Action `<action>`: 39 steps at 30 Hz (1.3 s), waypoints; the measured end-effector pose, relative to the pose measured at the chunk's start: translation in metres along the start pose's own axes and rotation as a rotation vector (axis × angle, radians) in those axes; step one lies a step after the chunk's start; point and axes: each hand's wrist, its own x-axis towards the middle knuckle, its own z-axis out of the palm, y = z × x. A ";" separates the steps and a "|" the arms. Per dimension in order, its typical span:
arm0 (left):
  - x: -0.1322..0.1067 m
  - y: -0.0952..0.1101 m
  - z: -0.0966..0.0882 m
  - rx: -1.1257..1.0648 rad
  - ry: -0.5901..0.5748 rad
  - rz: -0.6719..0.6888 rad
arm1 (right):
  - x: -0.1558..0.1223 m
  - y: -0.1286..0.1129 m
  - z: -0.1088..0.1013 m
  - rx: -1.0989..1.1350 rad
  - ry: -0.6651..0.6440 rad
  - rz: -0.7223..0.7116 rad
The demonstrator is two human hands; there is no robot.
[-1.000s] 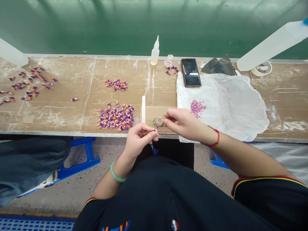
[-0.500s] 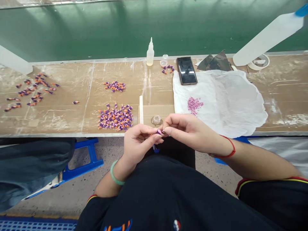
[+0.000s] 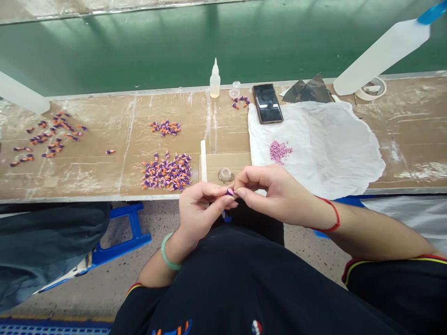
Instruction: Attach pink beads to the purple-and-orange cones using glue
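Between thumb and forefinger, my left hand (image 3: 200, 204) pinches a small purple-and-pink figurine (image 3: 229, 191). My right hand (image 3: 274, 190) meets it from the other side, thumb and forefinger pressed together at the figurine's tip; whatever those fingertips hold is too small to make out. Just beyond the hands lies a small round clear dish (image 3: 226, 175) on a cardboard piece. Left of it is a pile of similar purple, orange and pink figurines (image 3: 167, 172). Tiny pink beads (image 3: 279, 151) are heaped on a white cloth (image 3: 321, 139) to the right.
A dropper bottle (image 3: 215, 80), a small clear cup (image 3: 235, 89) and a phone (image 3: 267, 103) stand or lie at the back. A white strip (image 3: 203, 160) lies near the dish. Tape roll (image 3: 372, 89) sits back right. More figurines (image 3: 52, 135) are scattered left, near a dark-clothed person (image 3: 52, 246).
My right fingertips have closed in slightly on the figurine's tip, where a small dark bit showed before. The view has shifted a little; the left hand keeps its pinch.
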 end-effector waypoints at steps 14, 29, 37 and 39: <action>0.001 -0.001 0.003 -0.053 0.030 0.065 | 0.001 -0.002 0.003 -0.224 0.016 -0.150; 0.010 0.001 0.005 -0.076 0.005 -0.172 | 0.000 0.005 -0.008 0.008 -0.005 0.043; 0.028 -0.001 -0.026 0.295 -0.036 -0.042 | -0.016 0.043 -0.037 0.207 0.169 0.214; 0.041 -0.002 -0.051 0.623 -0.042 0.109 | -0.024 0.061 -0.044 0.113 0.286 0.251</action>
